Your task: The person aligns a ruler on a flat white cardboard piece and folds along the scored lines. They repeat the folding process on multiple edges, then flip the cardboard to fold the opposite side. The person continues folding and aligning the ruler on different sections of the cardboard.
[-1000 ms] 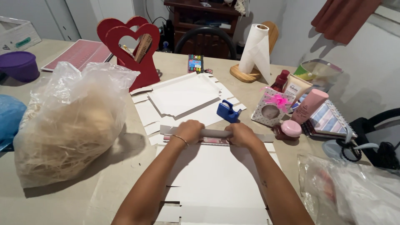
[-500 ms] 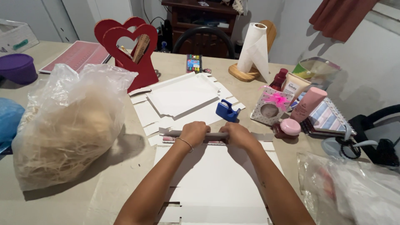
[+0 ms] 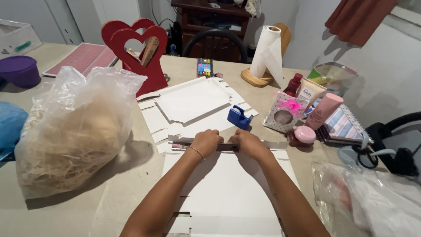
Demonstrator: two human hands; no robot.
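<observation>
While both hands press side by side at table centre, the left hand [image 3: 206, 142] and right hand [image 3: 248, 143] curl closed over the folded far flap [image 3: 186, 141] of a flat white cardboard sheet [image 3: 228, 188]. At 12 o'clock sits a blue tape dispenser [image 3: 239, 117]; at 9 o'clock, a clear bag of straw [image 3: 74, 131].

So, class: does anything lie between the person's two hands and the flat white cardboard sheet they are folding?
Nothing visible does: the left hand and right hand press directly on the folded far flap of the white cardboard sheet.
</observation>
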